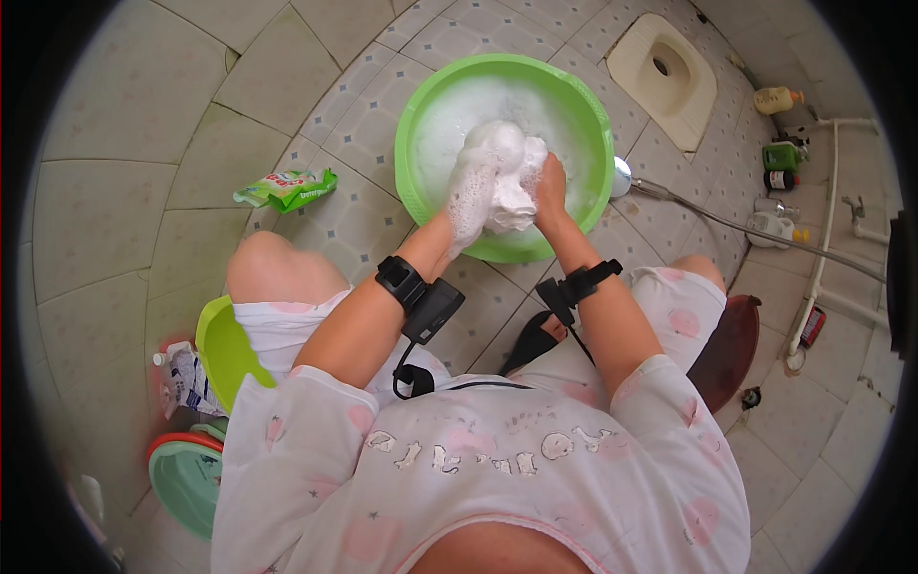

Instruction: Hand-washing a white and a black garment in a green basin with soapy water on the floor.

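A green plastic basin (408, 182) full of suds (449, 115) stands on the tiled floor in front of me. Over its near side, both my hands are closed on a white, foam-covered cloth (514, 206). Thick lather coats my left hand (470, 196) and hides its fingers, which seem wrapped in the cloth. My right hand (550, 187) presses against the cloth's right side, its fingertips mostly hidden behind the foam. What kind of garment or cloth it is cannot be made out. Each forearm wears a black strapped device.
A green detergent bag (287, 189) lies left of the basin. A shower head (622, 178) on a metal hose touches or nearly touches its right side. A squat toilet (641, 72) lies beyond, with several bottles (776, 230) along the right wall. More basins (182, 483) stand behind at left.
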### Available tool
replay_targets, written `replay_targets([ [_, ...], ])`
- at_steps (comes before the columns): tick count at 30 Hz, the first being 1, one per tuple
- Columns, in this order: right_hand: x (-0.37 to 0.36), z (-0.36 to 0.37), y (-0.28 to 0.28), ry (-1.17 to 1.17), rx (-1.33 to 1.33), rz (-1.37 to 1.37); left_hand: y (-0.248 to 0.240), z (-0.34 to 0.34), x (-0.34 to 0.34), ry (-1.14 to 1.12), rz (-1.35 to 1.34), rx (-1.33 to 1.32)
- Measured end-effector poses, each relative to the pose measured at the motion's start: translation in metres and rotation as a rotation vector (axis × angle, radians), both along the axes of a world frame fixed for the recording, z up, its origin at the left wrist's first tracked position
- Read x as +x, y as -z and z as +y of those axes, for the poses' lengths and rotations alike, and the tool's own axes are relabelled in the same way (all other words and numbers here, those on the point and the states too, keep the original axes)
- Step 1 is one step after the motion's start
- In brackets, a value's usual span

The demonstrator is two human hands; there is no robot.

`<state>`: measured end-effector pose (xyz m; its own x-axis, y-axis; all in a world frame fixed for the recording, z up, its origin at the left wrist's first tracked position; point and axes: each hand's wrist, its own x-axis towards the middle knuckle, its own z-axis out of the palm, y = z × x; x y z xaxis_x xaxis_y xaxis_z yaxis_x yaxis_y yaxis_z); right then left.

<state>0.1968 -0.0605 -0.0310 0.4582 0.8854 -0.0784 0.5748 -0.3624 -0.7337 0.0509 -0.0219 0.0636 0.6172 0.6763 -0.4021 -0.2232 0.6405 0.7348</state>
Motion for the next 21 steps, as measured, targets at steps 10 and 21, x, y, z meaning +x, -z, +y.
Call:
replay_targets([
  [10,0.011,0.020,-0.058,0.131,0.092,1.287,0.005,0.011,-0.017,0.238,-0.026,0.137],
  [21,-0.060,0.015,-0.065,0.037,0.389,-0.042,0.007,0.012,-0.009,-0.065,-0.456,-0.393],
])
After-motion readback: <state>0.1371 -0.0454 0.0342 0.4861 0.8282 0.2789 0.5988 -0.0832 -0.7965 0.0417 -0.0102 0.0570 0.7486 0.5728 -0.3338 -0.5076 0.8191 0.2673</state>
